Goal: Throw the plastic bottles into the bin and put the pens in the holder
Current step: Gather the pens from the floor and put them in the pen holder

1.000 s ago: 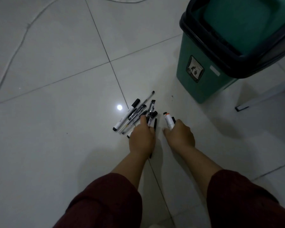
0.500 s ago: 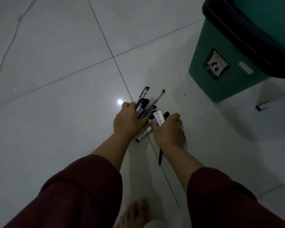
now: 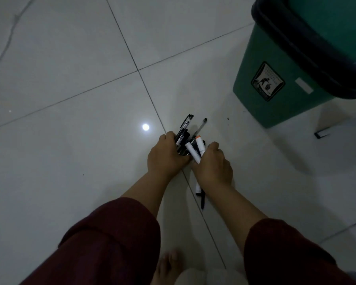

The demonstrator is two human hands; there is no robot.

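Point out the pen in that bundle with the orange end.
The white marker against the right hand: only its tip is orange; the other pens show black or clear ends.

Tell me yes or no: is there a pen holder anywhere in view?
No. Only the tiled floor, the green bin and the pens gathered between both hands show.

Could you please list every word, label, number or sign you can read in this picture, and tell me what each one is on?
No text reads clearly enough to quote.
Sticker on the green bin: a pictogram of a figure dropping litter into a bin, with small print around it, too blurred to read.
Small pale label beside that sticker: looks blank, or too blurred to tell.
Labels on the black pens in the left hand: tiny white print, unreadable.
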